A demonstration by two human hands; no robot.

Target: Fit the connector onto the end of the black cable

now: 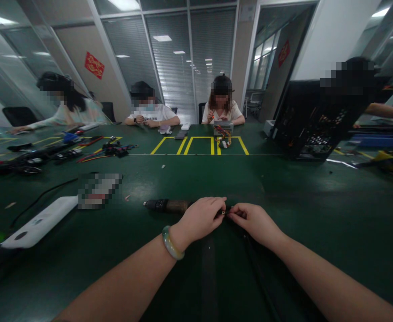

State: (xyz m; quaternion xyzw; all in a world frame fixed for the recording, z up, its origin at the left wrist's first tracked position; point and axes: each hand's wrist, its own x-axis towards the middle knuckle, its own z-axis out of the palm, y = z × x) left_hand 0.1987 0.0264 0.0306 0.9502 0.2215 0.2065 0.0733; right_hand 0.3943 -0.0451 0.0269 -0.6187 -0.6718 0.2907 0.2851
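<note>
My left hand and my right hand meet at the middle of the green table, fingers curled and pinched together over a small dark part that I cannot make out. A jade bangle sits on my left wrist. A dark cylindrical tool lies flat on the table and runs left from under my left hand. A dark cord trails from the hands toward me.
A white power strip with a black cable lies at the left. An open black computer case stands at the right. Cables and parts lie at the far left. Three people sit at the far side, one beside a small power supply.
</note>
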